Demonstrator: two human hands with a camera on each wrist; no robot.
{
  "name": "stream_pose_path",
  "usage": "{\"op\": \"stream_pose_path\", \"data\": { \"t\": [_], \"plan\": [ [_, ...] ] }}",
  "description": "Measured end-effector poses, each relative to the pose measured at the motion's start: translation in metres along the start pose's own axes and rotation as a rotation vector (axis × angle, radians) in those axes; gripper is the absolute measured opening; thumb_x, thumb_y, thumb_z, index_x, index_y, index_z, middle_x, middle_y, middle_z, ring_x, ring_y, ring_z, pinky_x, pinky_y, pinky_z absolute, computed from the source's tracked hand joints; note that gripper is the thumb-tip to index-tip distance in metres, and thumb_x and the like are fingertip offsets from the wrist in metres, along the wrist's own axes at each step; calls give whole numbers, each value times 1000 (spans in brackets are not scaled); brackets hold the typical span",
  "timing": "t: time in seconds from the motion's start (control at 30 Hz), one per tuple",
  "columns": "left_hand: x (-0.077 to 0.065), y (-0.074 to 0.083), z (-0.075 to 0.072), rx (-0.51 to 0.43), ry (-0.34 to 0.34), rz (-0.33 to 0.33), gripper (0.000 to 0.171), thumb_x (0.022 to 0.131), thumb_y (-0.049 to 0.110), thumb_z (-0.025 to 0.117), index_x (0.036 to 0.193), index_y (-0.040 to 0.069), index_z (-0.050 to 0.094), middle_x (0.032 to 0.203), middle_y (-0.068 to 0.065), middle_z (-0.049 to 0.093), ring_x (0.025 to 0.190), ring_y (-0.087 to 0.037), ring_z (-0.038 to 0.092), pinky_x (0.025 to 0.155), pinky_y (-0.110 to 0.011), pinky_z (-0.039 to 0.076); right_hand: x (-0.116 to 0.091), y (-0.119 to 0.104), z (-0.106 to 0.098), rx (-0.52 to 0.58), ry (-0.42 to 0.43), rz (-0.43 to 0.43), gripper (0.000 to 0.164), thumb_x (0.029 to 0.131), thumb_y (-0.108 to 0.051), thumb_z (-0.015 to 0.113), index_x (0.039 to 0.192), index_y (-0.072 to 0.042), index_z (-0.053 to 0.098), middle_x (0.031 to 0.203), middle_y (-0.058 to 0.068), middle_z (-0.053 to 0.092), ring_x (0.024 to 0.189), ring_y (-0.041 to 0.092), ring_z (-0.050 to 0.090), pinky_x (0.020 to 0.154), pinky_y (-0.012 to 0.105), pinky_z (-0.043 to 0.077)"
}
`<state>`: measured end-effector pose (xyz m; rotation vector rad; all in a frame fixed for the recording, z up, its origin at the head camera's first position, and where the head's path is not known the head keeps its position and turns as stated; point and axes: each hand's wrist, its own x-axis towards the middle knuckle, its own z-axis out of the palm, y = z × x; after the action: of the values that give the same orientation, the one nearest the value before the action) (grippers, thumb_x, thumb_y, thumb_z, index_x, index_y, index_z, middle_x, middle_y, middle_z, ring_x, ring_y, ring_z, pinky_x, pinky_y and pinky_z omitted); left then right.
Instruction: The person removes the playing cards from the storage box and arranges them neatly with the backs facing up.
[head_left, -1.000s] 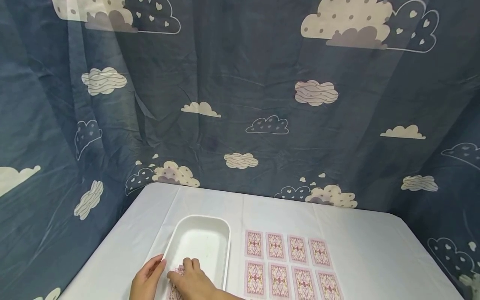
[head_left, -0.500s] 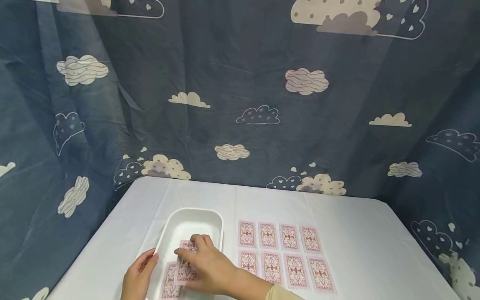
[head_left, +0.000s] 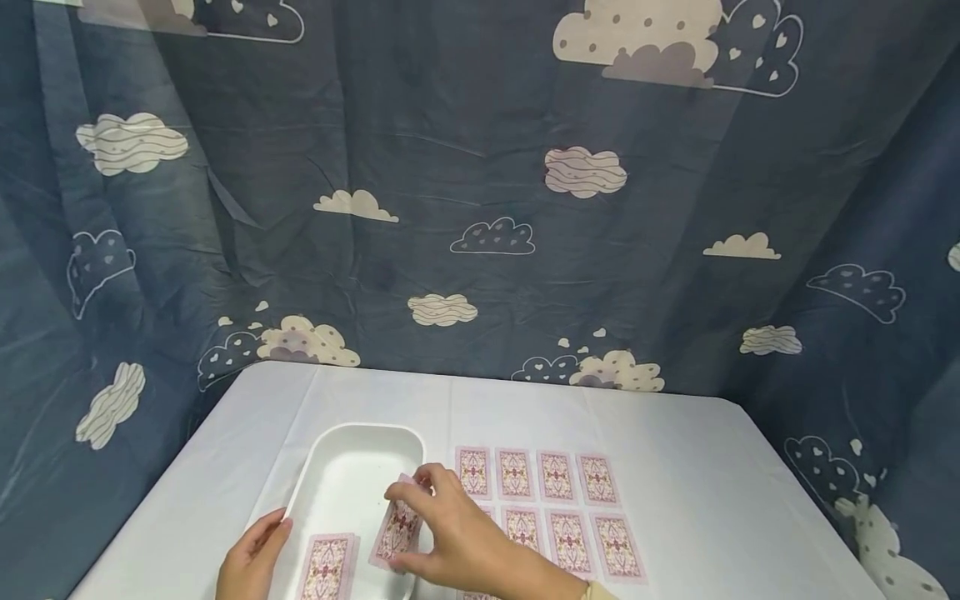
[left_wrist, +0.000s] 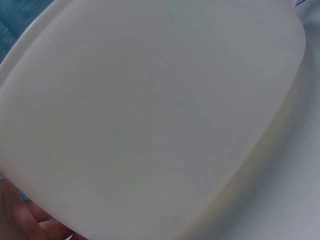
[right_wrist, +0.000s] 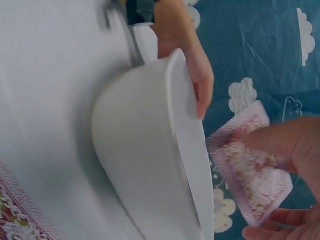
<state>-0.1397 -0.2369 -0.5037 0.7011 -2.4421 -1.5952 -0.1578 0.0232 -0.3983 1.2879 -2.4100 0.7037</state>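
A white tray (head_left: 352, 479) sits at the left of the table, and my left hand (head_left: 252, 557) grips its left rim. In the left wrist view the tray's pale wall (left_wrist: 160, 115) fills most of the picture, with some of my fingers (left_wrist: 32, 222) at its lower left edge. My right hand (head_left: 468, 533) pinches a pink patterned playing card (head_left: 397, 530) by its ends above the tray's right side. The right wrist view shows that card (right_wrist: 252, 187) tilted and slightly blurred. More face-down cards (head_left: 327, 568) lie stacked in the tray's near left part.
Right of the tray, face-down playing cards (head_left: 556, 477) lie in rows on the white table (head_left: 675, 467). My right hand partly covers the nearer left ones. A dark blue curtain (head_left: 480, 167) with cloud prints hangs behind and beside the table.
My right hand has lifted a card from the stack in the tray and carried it rightward to the tray's right side. The left hand stays on the rim. The head view has shifted.
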Motion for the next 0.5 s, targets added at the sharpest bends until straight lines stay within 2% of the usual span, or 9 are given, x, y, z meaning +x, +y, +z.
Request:
{"op": "stream_pose_path", "data": {
  "t": [0.1, 0.2, 0.4, 0.5],
  "plan": [
    [8, -11, 6, 24, 19, -24, 65, 74, 62, 41, 114, 12, 51, 100, -4, 57, 82, -10, 51, 65, -23, 40, 2, 1, 1, 34, 16, 71, 70, 55, -57, 67, 112, -26, 43, 101, 1, 35, 85, 11, 39, 67, 19, 40],
    [10, -14, 9, 21, 27, -7, 64, 74, 62, 42, 114, 12, 51, 100, -4, 57, 82, -10, 52, 66, -24, 41, 3, 3, 3, 57, -5, 117, 72, 50, -58, 69, 111, -28, 43, 100, -1, 35, 84, 10, 39, 65, 19, 39],
    [10, -9, 12, 3, 5, 22, 64, 74, 61, 42, 116, 13, 50, 103, -4, 55, 89, -12, 51, 72, -24, 41, -4, 12, -7, 39, -29, 93, 70, 55, -51, 71, 114, -27, 43, 104, -1, 34, 89, 10, 37, 69, 21, 39],
    [-3, 6, 5, 17, -18, 8, 67, 75, 61, 41, 117, 9, 48, 106, -9, 54, 91, -18, 51, 71, -27, 42, -20, 22, -20, 25, -48, 94, 69, 58, -52, 68, 117, -29, 42, 108, 0, 34, 93, 11, 37, 72, 26, 40]
  ]
}}
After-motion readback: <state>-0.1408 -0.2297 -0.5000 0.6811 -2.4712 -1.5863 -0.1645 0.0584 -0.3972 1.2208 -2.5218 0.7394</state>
